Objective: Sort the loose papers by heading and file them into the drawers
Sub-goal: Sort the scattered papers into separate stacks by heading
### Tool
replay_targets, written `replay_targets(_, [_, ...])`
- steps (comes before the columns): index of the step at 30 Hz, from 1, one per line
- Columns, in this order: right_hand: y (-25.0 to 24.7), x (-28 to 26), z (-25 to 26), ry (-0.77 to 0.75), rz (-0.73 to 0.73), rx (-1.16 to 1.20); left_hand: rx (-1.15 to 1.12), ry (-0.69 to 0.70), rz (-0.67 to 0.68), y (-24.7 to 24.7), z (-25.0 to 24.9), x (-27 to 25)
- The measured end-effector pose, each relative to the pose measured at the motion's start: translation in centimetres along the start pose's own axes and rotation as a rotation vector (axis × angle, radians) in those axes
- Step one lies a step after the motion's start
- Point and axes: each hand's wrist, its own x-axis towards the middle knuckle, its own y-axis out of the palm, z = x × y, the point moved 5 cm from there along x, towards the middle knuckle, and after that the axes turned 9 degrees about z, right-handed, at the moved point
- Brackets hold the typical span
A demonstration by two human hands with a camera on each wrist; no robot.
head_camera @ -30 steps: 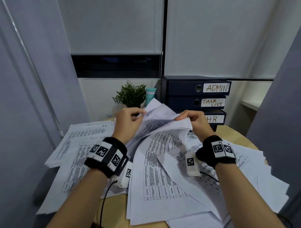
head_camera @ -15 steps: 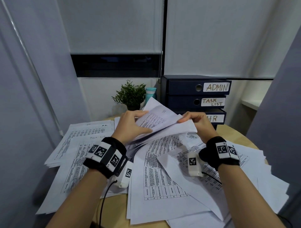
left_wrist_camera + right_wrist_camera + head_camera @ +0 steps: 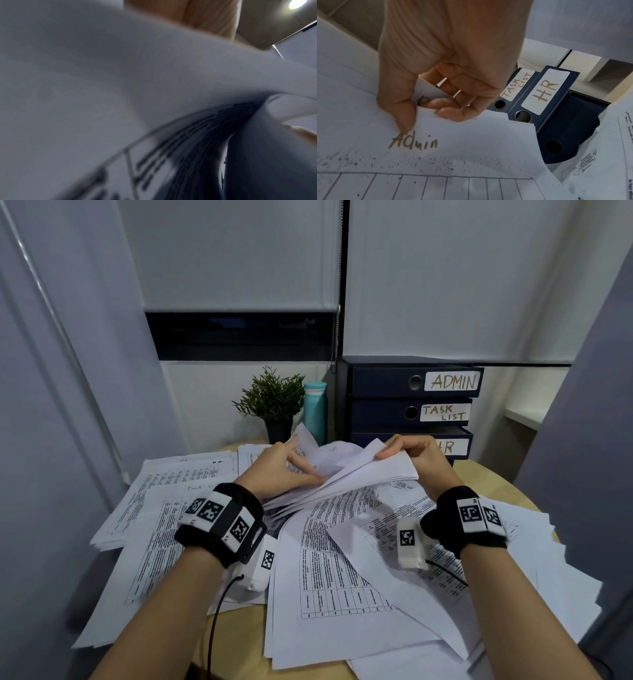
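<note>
Behind the paper-strewn round table [image 3: 507, 484] we see a small potted plant [image 3: 272, 402] and a teal bottle [image 3: 315, 409] just left of the dark drawer unit [image 3: 380, 392], whose three drawers, labelled ADMIN, TASK LIST and HR, are all closed, the lowest partly hidden behind our right hand [image 3: 416, 455]. That hand pinches the top corner of a lifted sheaf of papers [image 3: 370, 474], the front sheet headed "Admin" in the right wrist view, while our left hand [image 3: 281, 470] lies with fingers spread among the lifted sheets. Loose papers [image 3: 329, 570] cover most of the table and overhang its near and right edges, with grey partitions close on both sides.
</note>
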Motion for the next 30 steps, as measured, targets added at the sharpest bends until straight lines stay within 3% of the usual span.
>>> replay_targets(3, [0.0, 0.2, -0.2, -0.001, 0.008, 0.006, -0.073, -0.027, 0.044, 0.1, 0.6, 0.1])
replay_targets(9, [-0.1, 0.3, 0.1, -0.008, -0.013, -0.143, -0.218, -0.019, -0.014, -0.5, 0.7, -0.3])
replay_targets(15, [0.1, 0.0, 0.4, 0.008, 0.005, -0.081, -0.157, -0.065, -0.267, -2.1, 2.4, 0.2])
replay_targets(18, [0.1, 0.0, 0.3, 0.014, -0.001, -0.048, -0.215, 0.066, -0.314, -2.5, 1.6, -0.1])
replay_targets(22, [0.2, 0.3, 0.3, 0.051, -0.094, -0.062, -0.119, 0.282, -0.211, -1.9, -1.0, -0.9])
replay_targets(26, [0.0, 0.6, 0.7, -0.005, -0.223, -0.141, -0.271, 0.167, -0.078, -0.7, -1.7, -0.7])
replay_targets(30, [0.0, 0.8, 0.8, -0.024, -0.266, -0.136, -0.323, 0.151, -0.045, -0.7, -1.4, -0.5])
